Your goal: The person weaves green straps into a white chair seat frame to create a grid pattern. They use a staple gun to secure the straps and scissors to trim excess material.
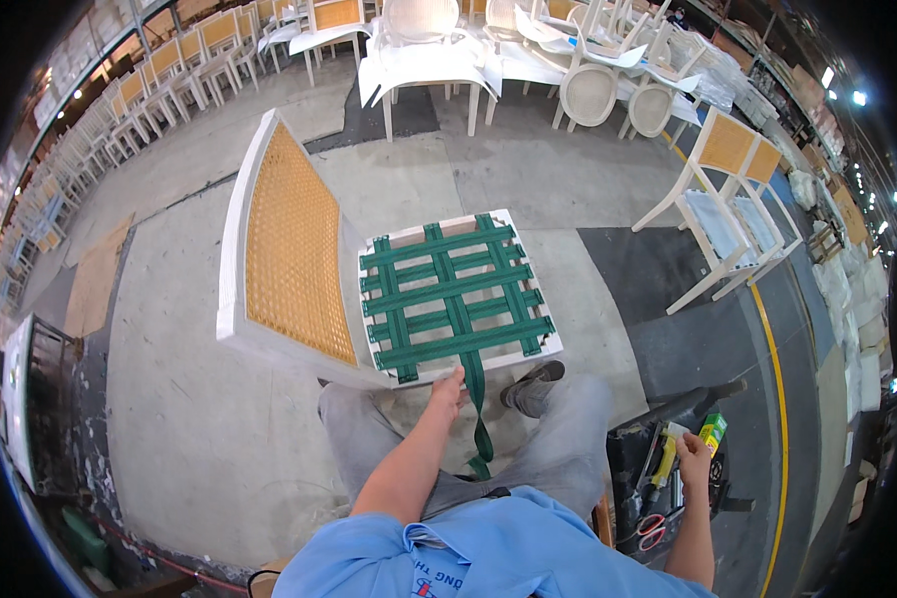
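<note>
A white chair frame stands before me with a woven cane back. Green webbing straps cross in a lattice over its open seat frame. One loose strap end hangs from the front rail toward my lap. My left hand is closed at that rail, just left of the hanging strap; its fingertips are partly hidden. Out to the right, my right hand is closed over a dark tool tray, its fingertips at a small pale piece. Beside it are a yellow-handled tool and a green-and-yellow box.
Red-handled scissors lie in the tray's near part. Two cane-backed chairs stand at the right, near a yellow floor line. More chairs line the far left, and upturned ones are piled at the back.
</note>
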The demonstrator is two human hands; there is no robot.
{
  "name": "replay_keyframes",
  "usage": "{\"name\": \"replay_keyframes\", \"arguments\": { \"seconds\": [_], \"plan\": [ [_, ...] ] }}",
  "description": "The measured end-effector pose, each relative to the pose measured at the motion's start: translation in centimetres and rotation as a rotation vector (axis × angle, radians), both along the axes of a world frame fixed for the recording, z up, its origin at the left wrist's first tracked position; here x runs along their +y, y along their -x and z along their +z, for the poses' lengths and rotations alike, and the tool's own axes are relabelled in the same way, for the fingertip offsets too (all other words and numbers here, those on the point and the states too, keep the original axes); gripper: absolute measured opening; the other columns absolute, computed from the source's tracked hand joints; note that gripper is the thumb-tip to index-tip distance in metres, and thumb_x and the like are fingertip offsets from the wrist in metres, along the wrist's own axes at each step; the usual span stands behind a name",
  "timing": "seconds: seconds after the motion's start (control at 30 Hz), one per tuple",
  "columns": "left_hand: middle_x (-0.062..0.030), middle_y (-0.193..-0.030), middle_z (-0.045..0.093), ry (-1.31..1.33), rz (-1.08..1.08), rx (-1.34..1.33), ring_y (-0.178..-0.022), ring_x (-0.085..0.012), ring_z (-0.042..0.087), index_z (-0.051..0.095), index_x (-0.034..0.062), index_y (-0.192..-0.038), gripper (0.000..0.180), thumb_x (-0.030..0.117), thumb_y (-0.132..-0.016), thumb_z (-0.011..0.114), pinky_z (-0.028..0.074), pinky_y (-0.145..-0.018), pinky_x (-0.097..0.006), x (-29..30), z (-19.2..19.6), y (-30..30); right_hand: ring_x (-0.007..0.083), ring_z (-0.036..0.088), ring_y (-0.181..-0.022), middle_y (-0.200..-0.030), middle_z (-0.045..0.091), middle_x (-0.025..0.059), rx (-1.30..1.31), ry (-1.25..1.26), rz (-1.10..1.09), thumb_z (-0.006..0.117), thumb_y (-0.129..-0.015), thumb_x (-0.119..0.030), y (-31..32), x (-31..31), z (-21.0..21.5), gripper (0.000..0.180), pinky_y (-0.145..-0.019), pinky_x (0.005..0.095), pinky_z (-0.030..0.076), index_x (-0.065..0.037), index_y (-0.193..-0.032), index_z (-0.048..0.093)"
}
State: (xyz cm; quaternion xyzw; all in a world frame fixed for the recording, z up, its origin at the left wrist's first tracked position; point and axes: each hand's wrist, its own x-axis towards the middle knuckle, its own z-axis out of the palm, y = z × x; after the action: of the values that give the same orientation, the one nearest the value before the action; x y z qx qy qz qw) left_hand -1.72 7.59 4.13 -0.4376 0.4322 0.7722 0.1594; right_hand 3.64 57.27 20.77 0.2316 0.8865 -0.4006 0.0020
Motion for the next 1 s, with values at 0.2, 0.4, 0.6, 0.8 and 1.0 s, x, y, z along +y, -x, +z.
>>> {"name": "replay_keyframes", "arguments": {
  "seconds": [0.2, 0.4, 0.6, 0.8, 1.0],
  "plan": [
    [-0.0059, -0.141, 0.054, 0.078, 0.094, 0.028, -0.136, -0.0303, 0.043, 0.05, 0.0126, -0.14, 0.063, 0.05, -0.091, 0.066, 0.027, -0.109, -0.058, 0.2, -1.7, 0.1, 0.0176, 0.063, -0.102, -0.11, 0.068, 0.0102, 0.014, 0.14, 0.09, 0.068, -0.092, -0.017, -1.5, 0.5, -2.6, 0.035, -0.094, 0.0313, 0.048, 0.004, -0.12, 0.064],
    [-0.0173, -0.136, 0.058, 0.273, -0.142, 0.053, -0.133, -0.0303, 0.046, 0.059, 0.0007, -0.131, 0.064, 0.046, -0.087, 0.073, 0.032, -0.11, -0.049, 4.1, -0.9, 0.0, 0.0156, 0.064, -0.099, -0.109, 0.069, 0.008, 0.125, 0.361, 0.203, 0.067, -0.094, -0.017, 3.4, -8.5, -4.2, 0.034, -0.087, 0.0286, 0.049, 0.001, -0.122, 0.064],
    [-0.0158, -0.135, 0.059, 0.297, -0.267, 0.018, -0.129, -0.0281, 0.048, 0.064, 0.0078, -0.127, 0.048, 0.041, -0.093, 0.068, 0.035, -0.106, -0.048, 3.2, -0.2, -2.1, 0.0141, 0.065, -0.089, -0.105, 0.069, 0.0043, -0.14, 0.747, 0.478, 0.064, -0.096, -0.025, 8.8, -24.3, -6.4, 0.036, -0.077, 0.0275, 0.048, -0.003, -0.124, 0.064],
    [-0.0071, -0.101, 0.071, 0.22, -0.43, 0.071, -0.089, -0.0178, 0.063, 0.072, 0.0054, -0.109, 0.032, 0.034, -0.095, 0.067, 0.049, -0.079, -0.035, 5.3, -1.1, -7.5, 0.0156, 0.06, -0.089, -0.101, 0.066, 0.0031, -0.664, 0.576, 0.582, 0.063, -0.097, -0.04, 11.1, -33.0, -12.9, 0.037, -0.07, 0.0331, 0.047, -0.008, -0.115, 0.064],
    [-0.0065, -0.09, 0.072, 0.132, -0.557, -0.122, -0.081, -0.0164, 0.063, 0.071, 0.0037, -0.109, 0.031, 0.032, -0.096, 0.066, 0.049, -0.074, -0.034, 7.7, 0.3, -9.9, 0.0192, 0.062, -0.075, -0.089, 0.066, 0.0069, -0.724, 0.814, 0.493, 0.057, -0.101, -0.036, 11.3, -35.2, -18.7, 0.034, -0.064, 0.0379, 0.049, -0.003, -0.108, 0.065]
  ]
}}
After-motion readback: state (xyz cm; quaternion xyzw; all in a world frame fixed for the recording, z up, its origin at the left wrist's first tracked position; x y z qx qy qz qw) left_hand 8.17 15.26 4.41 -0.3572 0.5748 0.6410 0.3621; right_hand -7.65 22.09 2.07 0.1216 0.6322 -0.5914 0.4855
